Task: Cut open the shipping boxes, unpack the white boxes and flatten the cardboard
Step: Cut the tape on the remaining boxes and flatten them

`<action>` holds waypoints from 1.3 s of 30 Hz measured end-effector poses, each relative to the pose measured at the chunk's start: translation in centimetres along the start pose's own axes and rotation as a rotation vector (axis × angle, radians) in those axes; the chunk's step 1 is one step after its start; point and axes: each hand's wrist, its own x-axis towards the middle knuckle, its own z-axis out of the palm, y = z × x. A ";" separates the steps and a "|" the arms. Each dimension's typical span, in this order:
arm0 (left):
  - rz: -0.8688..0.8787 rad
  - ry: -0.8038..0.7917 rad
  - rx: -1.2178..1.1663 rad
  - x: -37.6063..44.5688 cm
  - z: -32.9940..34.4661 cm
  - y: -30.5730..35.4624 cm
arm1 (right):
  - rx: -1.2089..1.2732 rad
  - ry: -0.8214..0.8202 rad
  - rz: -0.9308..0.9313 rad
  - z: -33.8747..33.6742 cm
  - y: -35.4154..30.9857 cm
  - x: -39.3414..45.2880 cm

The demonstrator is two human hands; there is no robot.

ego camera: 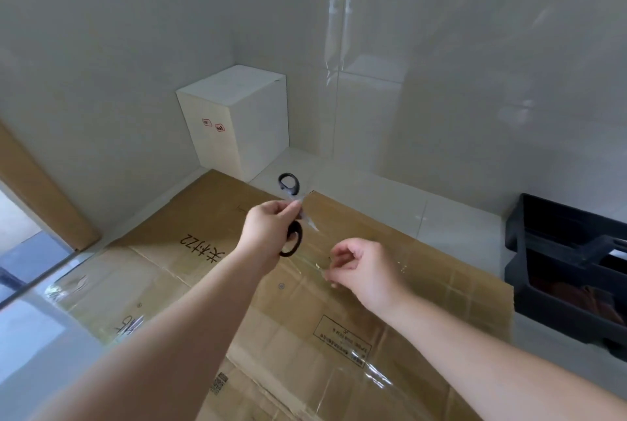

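Observation:
A large brown cardboard sheet (356, 302) with black handwriting and clear tape lies flat on the floor below me. My left hand (268, 230) grips black-handled scissors (292, 213) above the cardboard's far edge; one loop sticks out beyond my fingers and one below them, and the blades are hidden. To the right, my right hand (363, 271) pinches a strip of clear tape (312, 262) that runs up toward the scissors. Stacked white boxes (237, 122) stand in the far corner against the wall.
A black plastic crate (563, 271) sits on the floor at the right, beside the cardboard. White tiled walls close off the back and right. A wooden door frame (40, 196) and a glass panel are at the left.

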 end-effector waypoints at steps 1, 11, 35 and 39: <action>-0.056 -0.044 -0.106 -0.5 0.7 -0.2 | 0.073 0.002 0.017 0.1 0.0 0.4; -0.232 -0.184 -0.414 -1.6 2.8 0.9 | 0.373 -0.162 -0.093 -0.3 0.8 1.7; -0.284 -0.515 -0.407 -4.4 4.1 1.5 | 0.403 -0.245 -0.067 -2.7 1.2 3.7; -0.235 -0.396 -0.058 -3.8 2.7 1.0 | 0.283 -0.052 -0.018 -3.0 1.8 4.0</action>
